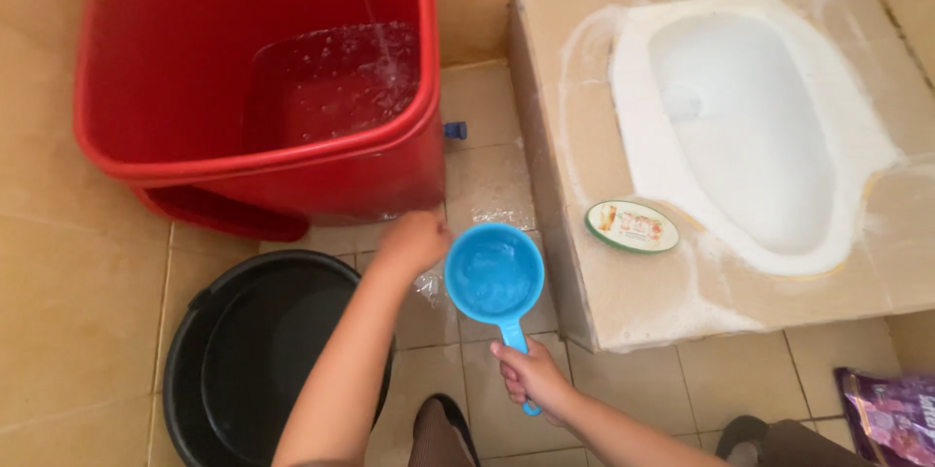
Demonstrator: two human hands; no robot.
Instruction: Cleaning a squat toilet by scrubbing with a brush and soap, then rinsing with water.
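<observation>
Oval green-rimmed tin [632, 226] on the ledge; purple pouch [891, 415] (bottom right).

Soft, even daylight fills the scene, bright enough to wash the white squat pan [760, 126] beyond the right hand's [531, 376] fingers almost featureless. Shadows are faint, deepest inside the black bucket [209, 360] below the left hand's [414, 241] fingers. That hand is slightly motion-blurred, small glints sparkle on the water in the red tub [175, 150] above it, and straight edges bow mildly toward the frame's borders.
</observation>
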